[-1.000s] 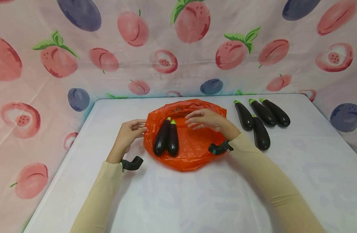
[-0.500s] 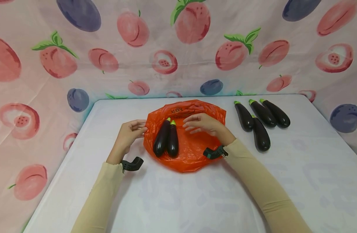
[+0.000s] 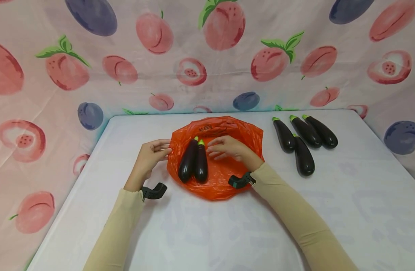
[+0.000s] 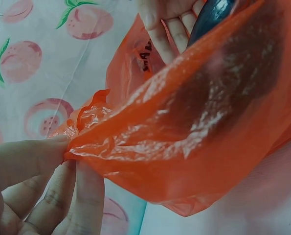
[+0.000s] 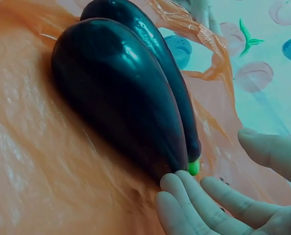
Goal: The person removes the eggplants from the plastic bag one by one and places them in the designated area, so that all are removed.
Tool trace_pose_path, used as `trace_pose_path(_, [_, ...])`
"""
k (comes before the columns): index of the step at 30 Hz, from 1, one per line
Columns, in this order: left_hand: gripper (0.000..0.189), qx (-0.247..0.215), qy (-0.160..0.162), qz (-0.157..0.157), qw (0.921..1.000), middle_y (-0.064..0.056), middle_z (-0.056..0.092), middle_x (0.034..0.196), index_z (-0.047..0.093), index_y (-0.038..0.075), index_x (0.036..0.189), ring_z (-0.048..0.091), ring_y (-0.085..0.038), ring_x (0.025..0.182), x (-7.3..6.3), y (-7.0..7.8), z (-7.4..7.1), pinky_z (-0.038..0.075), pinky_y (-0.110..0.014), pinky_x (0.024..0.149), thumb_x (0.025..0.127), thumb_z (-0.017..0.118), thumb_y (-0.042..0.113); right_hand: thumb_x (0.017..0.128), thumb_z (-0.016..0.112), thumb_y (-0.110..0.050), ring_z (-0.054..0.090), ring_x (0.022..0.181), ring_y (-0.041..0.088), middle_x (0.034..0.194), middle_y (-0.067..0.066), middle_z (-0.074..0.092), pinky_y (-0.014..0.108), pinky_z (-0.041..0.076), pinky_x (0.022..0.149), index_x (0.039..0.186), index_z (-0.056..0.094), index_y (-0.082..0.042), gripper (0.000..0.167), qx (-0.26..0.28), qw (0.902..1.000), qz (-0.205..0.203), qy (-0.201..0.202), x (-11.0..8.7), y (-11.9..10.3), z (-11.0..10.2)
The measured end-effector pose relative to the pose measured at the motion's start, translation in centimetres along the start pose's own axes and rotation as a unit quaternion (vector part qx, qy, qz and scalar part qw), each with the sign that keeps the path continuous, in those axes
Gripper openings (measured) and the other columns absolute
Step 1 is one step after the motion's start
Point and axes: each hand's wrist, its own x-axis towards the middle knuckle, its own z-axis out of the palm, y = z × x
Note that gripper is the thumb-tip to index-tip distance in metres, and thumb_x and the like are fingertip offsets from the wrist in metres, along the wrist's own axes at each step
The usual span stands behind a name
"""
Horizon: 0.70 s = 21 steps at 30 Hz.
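Note:
An orange plastic bag (image 3: pixel 224 177) lies spread on the table, with two dark eggplants (image 3: pixel 187 162) side by side inside, green stem ends pointing away. My left hand (image 3: pixel 150 156) pinches the bag's left edge between thumb and fingers; the left wrist view shows the pinched bag edge (image 4: pixel 81 147) up close. Over the bag, my right hand (image 3: pixel 232 150) is beside the stem ends, fingers loosely extended and thumb apart. In the right wrist view, its fingertips (image 5: pixel 172 183) are at the narrow end of the nearer eggplant (image 5: pixel 121 98); I cannot tell whether they touch.
Several more eggplants (image 3: pixel 305 160) lie in a loose group to the right of the bag. Beneath everything is a white tabletop (image 3: pixel 207 233). A fruit-patterned cloth (image 3: pixel 126 94) hangs behind the table and along its sides.
My right hand has moved left across the bag, closer to the two eggplants. The left hand stays at the bag's edge, and the eggplants have not moved.

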Motion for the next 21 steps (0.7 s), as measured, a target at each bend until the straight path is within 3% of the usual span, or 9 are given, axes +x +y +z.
trace_pose_path(11, [0.035, -0.003, -0.002, 0.003, 1.0000, -0.005, 0.068, 0.099, 0.058, -0.004, 0.122, 0.065, -0.003, 0.079, -0.1, 0.0, 0.0, 0.057, -0.022, 0.074, 0.090, 0.062, 0.010, 0.094, 0.055, -0.011, 0.059, 0.115, 0.034, 0.126, 0.024, 0.058, 0.041, 0.052, 0.093, 0.132, 0.046, 0.005, 0.042, 0.055, 0.9973, 0.049, 0.003, 0.7, 0.0, 0.8])
trace_pose_path(16, [0.036, -0.003, -0.002, 0.003, 1.0000, -0.005, 0.068, 0.099, 0.058, -0.004, 0.122, 0.065, -0.002, 0.079, -0.1, 0.1, 0.0, 0.057, -0.023, 0.075, 0.090, 0.062, 0.010, 0.096, 0.053, -0.012, 0.064, 0.107, 0.029, 0.117, 0.020, 0.062, 0.042, 0.052, 0.092, 0.129, 0.047, 0.007, 0.039, 0.084, 0.9944, 0.064, 0.002, 1.0, 0.2, 1.0])
trace_pose_path(21, [0.036, -0.001, -0.001, 0.002, 1.0000, -0.005, 0.068, 0.099, 0.058, -0.004, 0.123, 0.065, -0.002, 0.079, -0.1, 0.0, 0.0, 0.057, -0.022, 0.074, 0.090, 0.062, 0.010, 0.096, 0.052, -0.014, 0.064, 0.106, 0.028, 0.122, 0.021, 0.058, 0.041, 0.051, 0.093, 0.128, 0.048, 0.007, 0.038, 0.087, 0.9937, 0.070, -0.004, 1.1, 0.4, 1.2])
